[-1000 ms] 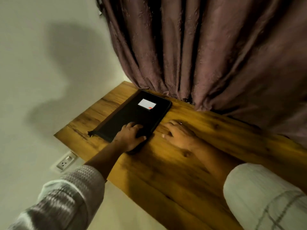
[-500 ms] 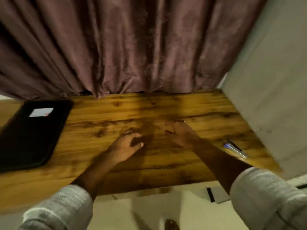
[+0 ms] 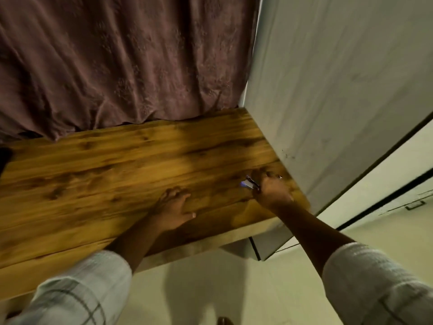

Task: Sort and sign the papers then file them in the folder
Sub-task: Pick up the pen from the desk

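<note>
You face wood-grain tabletop (image 3: 93,174). Mauve curtain (image 3: 117,66) hangs behind it, folds touching far edge. On your right, pale wall (image 3: 328,90) meets tabletop's end. Pale floor (image 3: 234,289) below near edge. Light dim, warm.

A room in a home is indicated, probably a bedroom or a small study corner. A heavy, patterned mauve curtain (image 3: 105,66) is hung down to the back edge of a narrow wood-grain desk top (image 3: 93,184), which is fitted into a corner against a tall white panel (image 3: 339,90). Beside it a pale cupboard front (image 3: 398,160) with dark edging and a small handle (image 3: 414,204) is seen, and a plain light floor (image 3: 234,289) is visible below.
</note>
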